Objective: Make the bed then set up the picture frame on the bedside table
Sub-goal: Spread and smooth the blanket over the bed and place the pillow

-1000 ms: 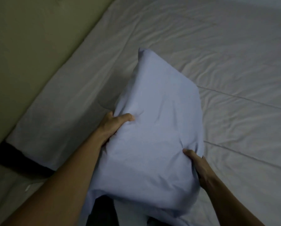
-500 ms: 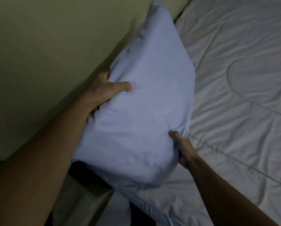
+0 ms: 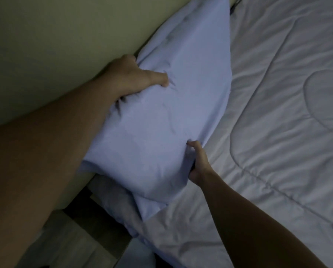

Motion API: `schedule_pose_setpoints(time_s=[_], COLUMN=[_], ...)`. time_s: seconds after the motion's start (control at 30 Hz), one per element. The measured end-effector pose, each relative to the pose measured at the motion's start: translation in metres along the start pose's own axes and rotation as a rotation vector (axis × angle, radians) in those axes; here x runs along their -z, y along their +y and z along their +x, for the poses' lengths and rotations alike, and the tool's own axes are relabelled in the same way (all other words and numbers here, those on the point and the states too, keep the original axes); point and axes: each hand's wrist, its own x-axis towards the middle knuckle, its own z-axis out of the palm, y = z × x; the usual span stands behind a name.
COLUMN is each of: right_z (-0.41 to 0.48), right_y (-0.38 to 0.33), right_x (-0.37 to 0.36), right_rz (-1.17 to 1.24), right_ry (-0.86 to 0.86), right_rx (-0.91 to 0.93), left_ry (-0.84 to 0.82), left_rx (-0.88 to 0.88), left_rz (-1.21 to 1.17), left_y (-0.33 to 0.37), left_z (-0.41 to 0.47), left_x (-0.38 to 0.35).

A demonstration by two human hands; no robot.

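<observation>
A pale blue pillow (image 3: 167,105) lies slanted along the head end of the bed, its long side against the olive headboard (image 3: 55,41). My left hand (image 3: 134,78) grips its upper left edge, thumb pressed into the fabric. My right hand (image 3: 198,161) pinches its lower right edge. The pillow rests on a white quilted blanket (image 3: 277,132) that covers the bed. No picture frame or bedside table is in sight.
The bed's near corner (image 3: 142,229) shows bunched white fabric. Wood-look floor (image 3: 74,244) lies below the headboard at the lower left. A dark gap (image 3: 233,8) shows past the pillow's far tip.
Both hands have carried the pillow from the middle of the bed left to the headboard and set it down along it. The view turned toward the headboard.
</observation>
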Motion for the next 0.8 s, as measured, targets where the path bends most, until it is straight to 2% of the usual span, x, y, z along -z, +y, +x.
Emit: schedule_pose_setpoints(time_s=[0.1,0.17,0.23,0.27,0.33,0.4,0.47,0.57,0.67,0.8], right_z=[0.005,-0.002,-0.014,-0.019,-0.022,-0.021,-0.022,-0.023,-0.058,-0.112], right_y=[0.012,0.024,0.038,0.045,0.057,0.061,0.054,0.037,0.033,0.041], right_x=[0.006,0.010,0.011,0.010,0.004,-0.003,-0.006,0.003,0.013,0.025], right_rz=[-0.092,-0.293,-0.509,-0.591,-0.756,-0.884,-0.981,-1.093,-1.186,-1.246], right_ry=[0.177,0.376,0.524,0.539,0.441,0.285,0.171,0.145,0.205,0.190], right_rx=[0.071,0.229,0.437,0.543,0.665,0.616,0.511,0.384,0.461,0.534], left_ry=[0.000,0.074,0.214,0.285,0.376,0.326,0.220,0.138,0.097,0.136], left_rx=[0.036,0.008,-0.120,-0.238,-0.496,-0.620,-0.596,-0.566,-0.528,-0.398], left_rz=[0.055,0.055,0.103,0.165,0.311,0.391,0.417,0.440,0.462,0.507], left_y=[-0.017,-0.025,-0.030,-0.032,-0.039,-0.049,-0.062,-0.068,-0.068,-0.095], left_z=[0.000,-0.007,-0.020,-0.027,-0.041,-0.048,-0.055,-0.047,-0.055,-0.101], left_x=[-0.013,-0.017,-0.018,-0.021,-0.027,-0.034,-0.035,-0.036,-0.027,-0.024])
